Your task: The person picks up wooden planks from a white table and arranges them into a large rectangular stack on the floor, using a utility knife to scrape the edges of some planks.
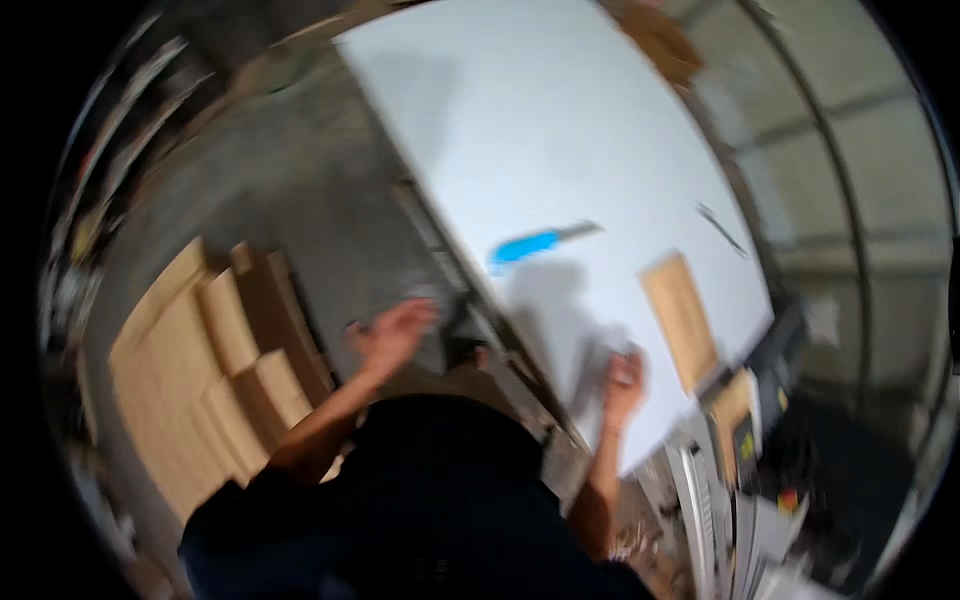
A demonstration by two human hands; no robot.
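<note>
My left hand (397, 335) is in the air over the floor, just left of the white tabletop (520, 110). Its fingers are spread and nothing shows in them. Above the near part of the tabletop is my right hand (624, 378), its fingers loosely curled and blurred. Whether it pinches anything cannot be made out. A blue-handled tool with a narrow grey blade (530, 246), knife-like in shape, lies on the white surface beyond both hands. Close to my right hand lies a flat light-brown wooden or cardboard piece (680, 318).
Open cardboard boxes (190, 370) stand on the grey floor (300, 190) at my left. A thin dark tool (721, 229) lies near the tabletop's right edge. Pale strips and panels (700, 510) lean at the lower right. A pale wall with dark bars (840, 150) runs along the right.
</note>
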